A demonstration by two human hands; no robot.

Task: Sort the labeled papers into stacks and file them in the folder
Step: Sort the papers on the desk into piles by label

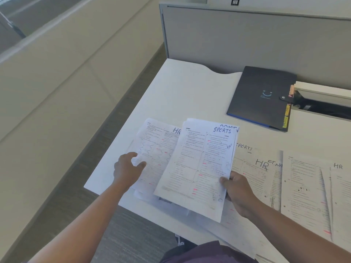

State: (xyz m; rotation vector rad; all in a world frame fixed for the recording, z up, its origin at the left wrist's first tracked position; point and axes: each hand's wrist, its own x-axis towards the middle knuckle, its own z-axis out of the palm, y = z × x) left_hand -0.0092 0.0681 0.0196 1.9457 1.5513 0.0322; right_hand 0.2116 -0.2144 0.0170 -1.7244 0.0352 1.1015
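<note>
My right hand pinches the lower right edge of a small stack of papers whose top sheet is labelled SPORTS, held above the white desk. My left hand rests with loosely spread fingers on a sheet labelled HR lying at the desk's left corner. More labelled sheets lie to the right: one marked SPORTS, one marked HR and another HR sheet. The dark folder lies closed at the back, with coloured tabs along its right edge.
A grey partition wall stands behind the desk. A dark cable slot opens in the desk to the right of the folder. The desk's left edge drops to carpeted floor.
</note>
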